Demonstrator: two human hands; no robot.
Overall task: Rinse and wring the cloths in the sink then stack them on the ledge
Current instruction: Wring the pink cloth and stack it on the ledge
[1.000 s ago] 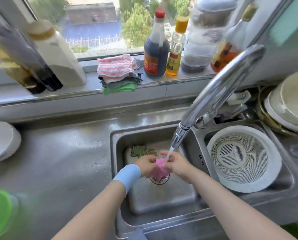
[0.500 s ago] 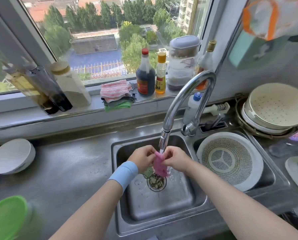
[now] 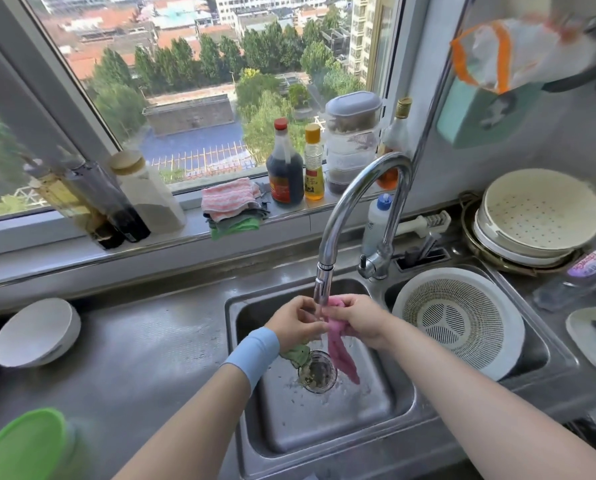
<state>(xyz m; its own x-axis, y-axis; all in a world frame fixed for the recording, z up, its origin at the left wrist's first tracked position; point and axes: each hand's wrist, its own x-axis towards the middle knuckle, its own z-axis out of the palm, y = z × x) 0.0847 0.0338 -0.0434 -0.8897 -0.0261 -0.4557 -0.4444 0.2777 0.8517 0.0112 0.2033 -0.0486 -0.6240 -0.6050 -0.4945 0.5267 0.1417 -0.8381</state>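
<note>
Both forearms angle in under the tap nozzle [image 3: 323,285]. Left hand [image 3: 294,320] and right hand [image 3: 360,320], fingers curled, pinch the pink cloth [image 3: 339,355] just below the nozzle; cloth tail hangs down.

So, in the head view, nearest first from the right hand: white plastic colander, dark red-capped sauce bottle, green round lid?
1. White plastic colander, right basin beside right hand.
2. Dark red-capped sauce bottle, window ledge.
3. Green round lid, far left.

Vantage: head-worn, above and behind the left hand [image 3: 294,320] and right hand [image 3: 360,322].
Facing: forward, downward; window [image 3: 185,81] beyond them.
Nearness: close, hands mid-frame.
</note>
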